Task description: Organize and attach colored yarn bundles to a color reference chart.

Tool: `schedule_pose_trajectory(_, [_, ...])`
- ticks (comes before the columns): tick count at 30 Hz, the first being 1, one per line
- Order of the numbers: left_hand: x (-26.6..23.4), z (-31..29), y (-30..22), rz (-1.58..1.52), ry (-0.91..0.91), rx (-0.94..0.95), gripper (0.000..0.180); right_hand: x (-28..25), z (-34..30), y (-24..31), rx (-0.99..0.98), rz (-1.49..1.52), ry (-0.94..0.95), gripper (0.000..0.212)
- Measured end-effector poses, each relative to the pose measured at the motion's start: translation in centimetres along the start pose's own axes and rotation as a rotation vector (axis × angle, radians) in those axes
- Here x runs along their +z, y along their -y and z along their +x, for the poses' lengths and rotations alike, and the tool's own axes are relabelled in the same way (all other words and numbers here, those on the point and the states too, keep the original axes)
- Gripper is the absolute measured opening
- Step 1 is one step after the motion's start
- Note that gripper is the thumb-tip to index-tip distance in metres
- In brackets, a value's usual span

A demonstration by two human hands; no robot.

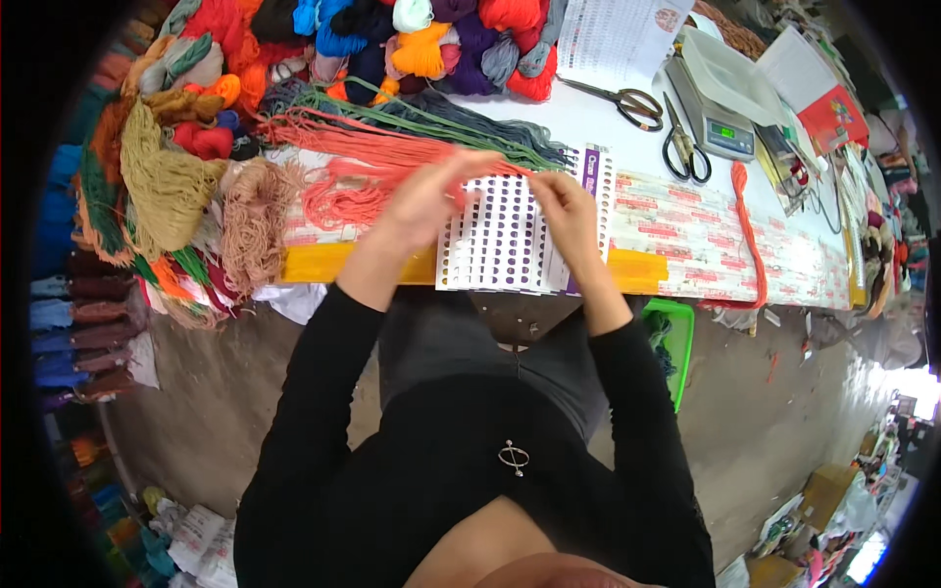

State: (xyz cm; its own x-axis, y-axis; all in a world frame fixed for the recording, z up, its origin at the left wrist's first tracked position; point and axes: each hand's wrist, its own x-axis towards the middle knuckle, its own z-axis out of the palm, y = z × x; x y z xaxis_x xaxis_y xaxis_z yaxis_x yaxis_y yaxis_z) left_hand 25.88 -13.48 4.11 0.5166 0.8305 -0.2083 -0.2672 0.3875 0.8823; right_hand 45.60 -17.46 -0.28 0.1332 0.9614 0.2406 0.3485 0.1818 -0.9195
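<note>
Item: punched colour card, lying directly beneath both your hands on the worktop; your left hand pinches salmon-pink yarn that trails off to its left, your right hand nips the same strand's end over the card's right half, scissors well beyond.

The punched card lies at the near edge of the table, under both hands, the left hand left of the right hand. Yarn strands spread to its left, skeins pile at the far edge, and two pairs of scissors and a scale sit far right.
</note>
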Motion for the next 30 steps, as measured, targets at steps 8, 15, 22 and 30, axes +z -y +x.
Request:
schedule_pose_trajectory(8, [4.9, 0.9, 0.6, -0.275, 0.288, -0.138, 0.047, 0.4, -1.6, 3.5, 0.170, 0.462, 0.069, 0.016])
schedule_pose_trajectory(15, [3.9, 1.5, 0.8, -0.508, 0.409, -0.121, 0.049, -0.8, -1.9, 5.0, 0.233, 0.676, 0.079, 0.015])
schedule_pose_trajectory(22, [3.3, 0.7, -0.5, -0.512, 0.221, -0.124, 0.048, -1.2, -2.2, 5.5, 0.283, 0.897, 0.076, 0.016])
schedule_pose_trajectory(30, [2.9, 0.1, -1.1, -0.472, 0.254, -0.045, 0.047, -0.9, -2.4, 5.3, 0.281, 0.838, 0.066, 0.019])
